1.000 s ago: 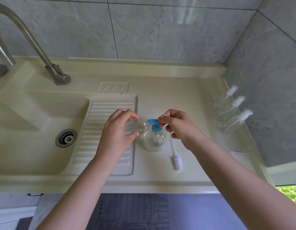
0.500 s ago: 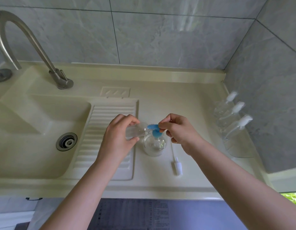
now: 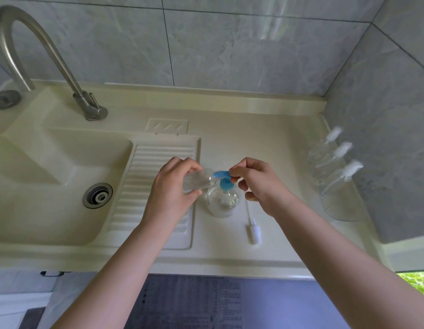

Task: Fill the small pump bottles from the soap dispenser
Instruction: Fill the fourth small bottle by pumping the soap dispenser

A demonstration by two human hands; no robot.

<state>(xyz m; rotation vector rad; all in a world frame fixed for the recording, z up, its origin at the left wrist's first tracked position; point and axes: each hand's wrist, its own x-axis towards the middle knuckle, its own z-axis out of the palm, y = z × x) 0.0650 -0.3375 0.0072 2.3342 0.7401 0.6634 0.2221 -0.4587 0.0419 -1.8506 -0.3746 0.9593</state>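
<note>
A: We logged the biggest fixtures first. The cream sink unit [image 3: 265, 129] ran under both hands, its basin [image 3: 40, 176] well to the left of the left fingers, with the drain [image 3: 97, 195] in its floor and the steel tap [image 3: 47, 58] arching behind it.

B: We noted the ribbed drainboard [image 3: 156, 162] directly under the left hand [image 3: 169, 193]. Grey wall tiles [image 3: 230, 43] stood behind and to the right.

A: Next, the soap dispenser [image 3: 222, 201], clear with a blue pump head [image 3: 224, 179], stood upright on the counter between the two hands, just below the fingertips.

B: We recorded the right hand [image 3: 258, 186] with thumb and forefinger pinched on the back end of the blue pump head, the other fingers curled beneath.

A: The left hand had its fingers and thumb wrapped round a small clear bottle [image 3: 198, 180], held tilted nearly on its side, its open mouth meeting the blue spout. We could not tell whether soap was flowing.

B: Well to the right of the right fingers, three small pump bottles [image 3: 334, 167] with white tops stood in a row against the wall, slightly blurred.

A: Smallest last: a loose white pump top [image 3: 253, 231] with its thin tube lay on the counter just below the right hand, near the wrist.
</note>
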